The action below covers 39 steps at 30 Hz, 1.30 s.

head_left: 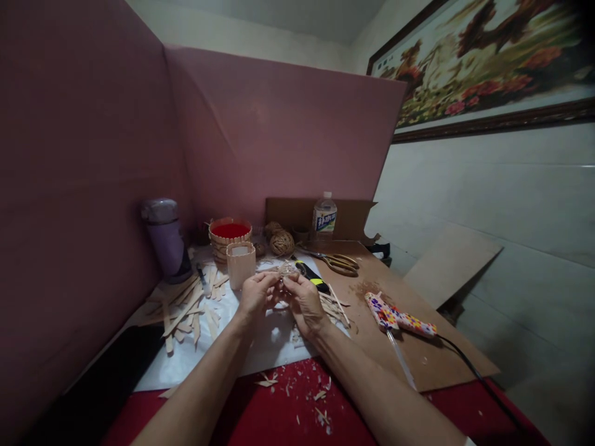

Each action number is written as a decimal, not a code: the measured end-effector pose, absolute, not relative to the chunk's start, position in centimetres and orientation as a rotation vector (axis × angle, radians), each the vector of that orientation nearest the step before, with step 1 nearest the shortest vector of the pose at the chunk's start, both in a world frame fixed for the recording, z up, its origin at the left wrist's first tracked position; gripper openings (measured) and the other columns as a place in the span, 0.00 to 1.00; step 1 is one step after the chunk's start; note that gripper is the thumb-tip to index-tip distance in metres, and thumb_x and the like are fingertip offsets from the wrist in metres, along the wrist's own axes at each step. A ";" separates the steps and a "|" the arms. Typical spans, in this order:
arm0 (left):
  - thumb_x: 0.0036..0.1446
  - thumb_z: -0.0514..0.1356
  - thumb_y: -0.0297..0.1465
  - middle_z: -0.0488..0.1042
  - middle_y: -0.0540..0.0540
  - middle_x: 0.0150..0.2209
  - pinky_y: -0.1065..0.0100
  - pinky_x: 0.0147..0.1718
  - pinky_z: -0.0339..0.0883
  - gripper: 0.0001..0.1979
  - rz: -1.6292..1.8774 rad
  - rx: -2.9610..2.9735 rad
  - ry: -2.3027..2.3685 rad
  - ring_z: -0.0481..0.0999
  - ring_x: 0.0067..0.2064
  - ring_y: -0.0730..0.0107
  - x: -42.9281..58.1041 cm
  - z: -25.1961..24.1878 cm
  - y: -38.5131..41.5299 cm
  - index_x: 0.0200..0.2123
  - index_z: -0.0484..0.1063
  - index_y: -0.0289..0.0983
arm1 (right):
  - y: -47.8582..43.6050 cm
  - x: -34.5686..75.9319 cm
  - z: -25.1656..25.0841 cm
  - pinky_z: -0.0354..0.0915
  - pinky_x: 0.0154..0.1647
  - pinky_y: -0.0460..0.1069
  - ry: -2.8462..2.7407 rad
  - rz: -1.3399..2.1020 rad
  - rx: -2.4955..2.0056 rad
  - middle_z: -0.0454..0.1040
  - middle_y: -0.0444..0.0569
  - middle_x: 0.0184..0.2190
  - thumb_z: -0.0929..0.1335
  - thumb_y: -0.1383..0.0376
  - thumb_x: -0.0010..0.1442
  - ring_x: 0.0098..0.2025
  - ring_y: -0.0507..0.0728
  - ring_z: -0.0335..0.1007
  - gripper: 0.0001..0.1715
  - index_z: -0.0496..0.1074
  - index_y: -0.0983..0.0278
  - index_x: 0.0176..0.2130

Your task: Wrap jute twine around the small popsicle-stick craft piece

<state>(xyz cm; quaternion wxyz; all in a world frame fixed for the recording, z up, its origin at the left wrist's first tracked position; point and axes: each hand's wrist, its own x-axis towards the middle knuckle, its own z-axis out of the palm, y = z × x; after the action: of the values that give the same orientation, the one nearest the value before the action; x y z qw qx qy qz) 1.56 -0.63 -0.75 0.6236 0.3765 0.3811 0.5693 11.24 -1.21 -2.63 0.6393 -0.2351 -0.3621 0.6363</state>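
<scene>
Left hand (253, 296) and right hand (305, 302) meet over the middle of a desk (251, 412), fingertips pinched on a small pale stringy piece (287, 269), its shape largely covered by the fingers and hard to make out. Along the desk's near edge, wood scraps (320, 396) dot the red cover between the forearms, which the lower border crops. A black object (100, 378), cut off and unidentifiable, fills the near left corner. Toward the right edge, a flower-patterned glue gun (382, 311) lies on a brown board (446, 362), its cord (469, 365) running out of view. Flat wooden sticks (179, 319) pile up by the left edge on a white sheet (216, 356) that the arms partly hide. Just beyond the left hand stands a small pale cup (241, 269), blocking part of a larger red-lined basket (217, 248). Behind the right hand, a black-and-yellow item (318, 284) shows only in part, near gold-handled scissors (343, 265). Farther back are a purple tumbler (168, 244), a ball of twine (281, 242) and a labeled bottle (324, 217) at the far edge. High on the wall, a framed picture (483, 68) is cropped.
</scene>
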 end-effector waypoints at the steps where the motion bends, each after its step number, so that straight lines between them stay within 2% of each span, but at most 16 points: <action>1: 0.34 0.64 0.32 0.67 0.51 0.16 0.78 0.13 0.52 0.12 1.311 0.861 0.884 0.60 0.14 0.83 1.5 -0.8 -0.6 0.23 0.68 0.31 | -1.4 11.2 -2.6 0.56 0.22 0.44 -0.841 1.457 -0.535 0.68 0.43 0.23 0.70 0.65 0.43 0.22 0.47 0.60 0.08 0.66 0.65 0.26; 8: 0.36 0.63 0.33 0.64 0.53 0.14 0.78 0.12 0.48 0.11 1.341 0.899 0.959 0.59 0.13 0.83 1.5 -0.9 -0.5 0.21 0.66 0.32 | -1.6 11.2 -2.5 0.56 0.23 0.43 -0.781 1.430 -0.552 0.67 0.40 0.23 0.68 0.65 0.46 0.23 0.47 0.59 0.07 0.65 0.63 0.28; 14: 0.37 0.61 0.32 0.60 0.54 0.11 0.78 0.10 0.42 0.10 1.387 1.042 1.050 0.55 0.11 0.83 1.2 -1.3 0.0 0.15 0.64 0.32 | -2.4 11.4 -1.4 0.57 0.26 0.43 -0.834 1.425 -0.539 0.66 0.42 0.24 0.65 0.65 0.47 0.28 0.49 0.60 0.04 0.64 0.64 0.23; 18: 0.38 0.60 0.32 0.59 0.54 0.10 0.77 0.09 0.40 0.11 1.436 1.050 1.118 0.52 0.10 0.84 1.0 -1.2 0.0 0.13 0.63 0.33 | -1.4 12.8 -0.7 0.58 0.28 0.46 -0.837 1.343 -0.502 0.59 0.41 0.16 0.63 0.60 0.50 0.23 0.50 0.57 0.09 0.64 0.64 0.23; 20: 0.38 0.59 0.31 0.58 0.54 0.09 0.78 0.10 0.39 0.11 1.447 1.033 1.152 0.53 0.10 0.84 0.9 -1.1 -0.2 0.12 0.62 0.33 | -0.3 14.2 -0.5 0.57 0.27 0.46 -0.806 1.250 -0.549 0.56 0.38 0.14 0.63 0.59 0.50 0.21 0.50 0.56 0.10 0.65 0.63 0.29; 22: 0.38 0.59 0.31 0.58 0.54 0.09 0.78 0.09 0.39 0.11 1.435 1.025 1.161 0.52 0.10 0.84 0.9 -1.0 -0.2 0.12 0.62 0.33 | 0.8 15.7 -0.3 0.57 0.28 0.47 -0.806 1.078 -0.728 0.63 0.42 0.19 0.63 0.58 0.49 0.25 0.52 0.59 0.12 0.65 0.63 0.33; 25: 0.38 0.60 0.32 0.61 0.53 0.11 0.77 0.09 0.38 0.11 1.397 1.010 1.133 0.53 0.10 0.84 0.9 -1.2 -0.1 0.13 0.63 0.33 | 1.2 16.7 -0.2 0.56 0.37 0.50 -0.929 0.479 -1.072 0.68 0.50 0.32 0.66 0.61 0.46 0.38 0.56 0.61 0.13 0.66 0.64 0.34; 27: 0.38 0.60 0.33 0.63 0.52 0.12 0.77 0.09 0.38 0.11 1.381 1.011 1.117 0.54 0.09 0.83 0.9 -1.3 0.0 0.15 0.64 0.33 | 0.6 16.3 -0.3 0.54 0.40 0.50 -1.149 0.187 -1.122 0.68 0.51 0.34 0.65 0.62 0.49 0.40 0.57 0.59 0.08 0.67 0.63 0.31; 29: 0.38 0.60 0.34 0.64 0.52 0.13 0.77 0.08 0.39 0.11 1.368 1.029 1.099 0.54 0.10 0.83 0.9 -1.6 0.2 0.16 0.64 0.32 | -0.4 15.2 -0.7 0.54 0.37 0.49 -1.450 0.192 -1.098 0.68 0.48 0.27 0.62 0.61 0.54 0.34 0.55 0.61 0.11 0.68 0.62 0.24; 31: 0.38 0.61 0.34 0.64 0.52 0.14 0.77 0.09 0.39 0.11 1.356 1.049 1.063 0.55 0.10 0.83 0.8 -1.8 0.4 0.16 0.65 0.32 | -1.2 13.9 -1.3 0.54 0.33 0.48 -1.621 0.257 -1.099 0.68 0.47 0.24 0.62 0.60 0.55 0.29 0.54 0.61 0.14 0.68 0.62 0.23; 34: 0.38 0.61 0.34 0.65 0.52 0.14 0.77 0.09 0.41 0.10 1.354 1.057 1.029 0.55 0.11 0.83 0.8 -1.8 0.4 0.18 0.67 0.32 | -1.7 12.7 -2.1 0.53 0.33 0.48 -1.721 0.219 -1.140 0.70 0.48 0.27 0.63 0.60 0.55 0.32 0.55 0.62 0.10 0.70 0.61 0.28; 39: 0.38 0.60 0.32 0.63 0.53 0.13 0.77 0.09 0.41 0.08 1.359 1.078 1.089 0.56 0.10 0.82 1.1 -1.2 -0.1 0.18 0.67 0.32 | -2.1 12.8 -2.0 0.52 0.31 0.48 -1.892 0.033 -1.227 0.68 0.48 0.25 0.57 0.64 0.60 0.29 0.54 0.62 0.13 0.67 0.63 0.29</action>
<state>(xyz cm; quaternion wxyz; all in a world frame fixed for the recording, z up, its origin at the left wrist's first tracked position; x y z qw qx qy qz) 1.15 -0.12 -1.21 0.5199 0.4495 0.4541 0.5669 12.83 -2.14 -2.04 0.4288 -0.4914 -0.7579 0.0134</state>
